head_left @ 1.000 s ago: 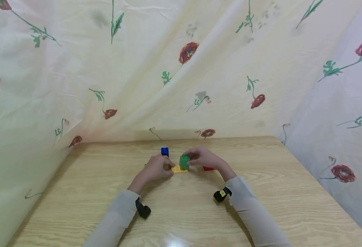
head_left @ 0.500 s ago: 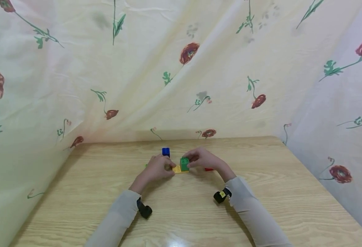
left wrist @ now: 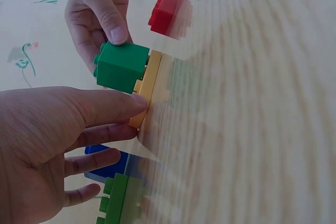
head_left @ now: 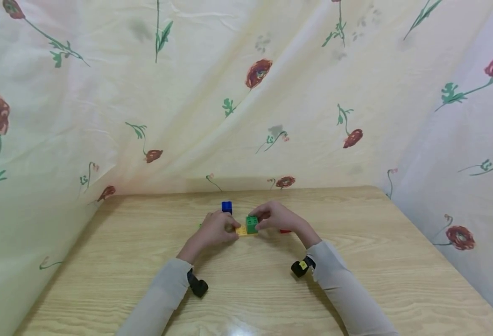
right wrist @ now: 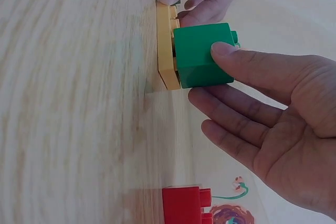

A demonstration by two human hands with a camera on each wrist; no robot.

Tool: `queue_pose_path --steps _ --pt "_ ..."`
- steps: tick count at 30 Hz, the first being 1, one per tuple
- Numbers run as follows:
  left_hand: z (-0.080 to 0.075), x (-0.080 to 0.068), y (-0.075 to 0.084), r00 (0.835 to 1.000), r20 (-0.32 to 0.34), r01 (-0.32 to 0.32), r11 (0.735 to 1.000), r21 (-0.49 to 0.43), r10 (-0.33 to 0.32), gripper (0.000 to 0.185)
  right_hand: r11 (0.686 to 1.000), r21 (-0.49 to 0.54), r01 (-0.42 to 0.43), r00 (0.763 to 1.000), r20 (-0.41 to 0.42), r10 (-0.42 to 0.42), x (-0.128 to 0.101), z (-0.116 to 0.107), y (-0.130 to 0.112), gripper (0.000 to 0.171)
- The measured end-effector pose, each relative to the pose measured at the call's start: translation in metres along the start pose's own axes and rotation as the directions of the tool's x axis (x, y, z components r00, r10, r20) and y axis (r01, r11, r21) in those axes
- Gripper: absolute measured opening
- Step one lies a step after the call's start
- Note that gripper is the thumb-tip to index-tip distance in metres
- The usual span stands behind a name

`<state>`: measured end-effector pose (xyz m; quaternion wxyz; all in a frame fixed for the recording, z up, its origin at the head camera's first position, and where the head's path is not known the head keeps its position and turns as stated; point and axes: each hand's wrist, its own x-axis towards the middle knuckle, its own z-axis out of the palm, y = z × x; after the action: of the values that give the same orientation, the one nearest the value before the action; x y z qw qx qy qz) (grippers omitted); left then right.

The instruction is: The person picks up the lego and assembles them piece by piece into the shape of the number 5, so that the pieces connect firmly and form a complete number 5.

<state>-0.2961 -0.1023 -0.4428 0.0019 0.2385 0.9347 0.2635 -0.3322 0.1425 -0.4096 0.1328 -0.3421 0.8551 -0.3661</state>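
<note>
My left hand (head_left: 214, 228) pinches one end of a flat yellow toy brick (left wrist: 152, 80) between thumb and fingers, low on the tabletop. At the other end, a taller green brick (right wrist: 202, 56) sits over the yellow brick's studs, its own studs facing up. A narrow gap shows between the two in the right wrist view. My right hand (head_left: 278, 218) holds this green brick, with the thumb on one side and the fingers on the far side.
A blue brick (head_left: 227, 206) stands behind my left hand, partly hidden by it. Beside it lies a flat light green brick (left wrist: 116, 199). To the right, below my right hand, is a red brick (right wrist: 181, 205). A flowered cloth (head_left: 196, 93) hangs behind the wooden table (head_left: 246, 289).
The green brick has come down a little onto the yellow brick and stands straighter, with my right hand still holding it. My left hand keeps its hold on the yellow brick.
</note>
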Motion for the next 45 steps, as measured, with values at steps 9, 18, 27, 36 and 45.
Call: queue_pose_path --steps 9,18,27,36,45 --pt "0.0006 0.0003 0.0001 1.000 0.000 -0.001 1.000 -0.004 0.001 0.025 1.000 -0.014 -0.023 1.000 0.002 0.023 0.0002 -0.0004 0.0002 0.038" --pt "0.0011 0.0012 -0.0007 1.000 0.003 0.005 1.000 -0.006 -0.005 0.024 0.999 -0.033 -0.040 0.999 -0.008 0.040 -0.0004 -0.0006 -0.0004 0.038" --pt "0.0004 0.0009 -0.0002 1.000 0.006 0.010 1.000 -0.010 -0.010 0.025 0.999 -0.037 -0.034 0.999 -0.017 0.034 0.0007 -0.0002 -0.0019 0.036" --pt "0.0011 0.0008 -0.0005 1.000 -0.002 0.013 1.000 -0.012 -0.014 0.025 0.999 -0.033 -0.039 0.999 -0.026 0.038 0.0016 -0.0005 -0.0027 0.035" --pt "0.0013 0.0014 0.0004 1.000 -0.001 0.021 1.000 -0.008 -0.021 0.025 0.998 -0.050 -0.031 0.999 -0.029 0.030 0.0036 0.0006 0.0014 0.033"
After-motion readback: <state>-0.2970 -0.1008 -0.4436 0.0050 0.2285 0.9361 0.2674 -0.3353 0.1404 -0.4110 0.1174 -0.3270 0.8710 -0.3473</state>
